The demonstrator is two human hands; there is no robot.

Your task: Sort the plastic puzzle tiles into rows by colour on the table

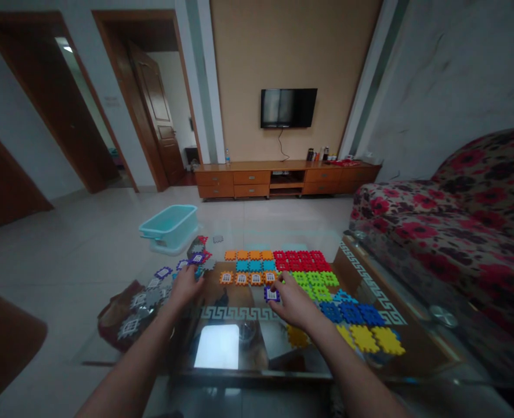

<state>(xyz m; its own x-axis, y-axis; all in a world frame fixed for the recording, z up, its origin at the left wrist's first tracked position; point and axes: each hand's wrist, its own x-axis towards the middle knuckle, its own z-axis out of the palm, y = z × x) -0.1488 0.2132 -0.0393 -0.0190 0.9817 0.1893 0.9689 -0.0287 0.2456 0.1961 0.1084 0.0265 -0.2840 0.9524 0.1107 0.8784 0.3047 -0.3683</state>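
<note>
Flat interlocking plastic tiles lie sorted by colour on a glass table (370,371): orange (248,255), teal (255,266), red (301,260), green (315,280), blue (351,313) and yellow (370,339) groups. A row of orange window tiles (242,278) runs in front of the teal ones. My right hand (295,305) pinches a purple window tile (271,294) at the end of that row. My left hand (186,284) rests on a loose pile of grey and purple tiles (152,296), fingers curled; what they hold is hidden.
A light blue plastic tub (170,226) stands at the table's far left corner. A floral sofa (457,226) fills the right side. A wooden TV cabinet (283,177) and wall television (288,108) are at the back; doorways open at the left.
</note>
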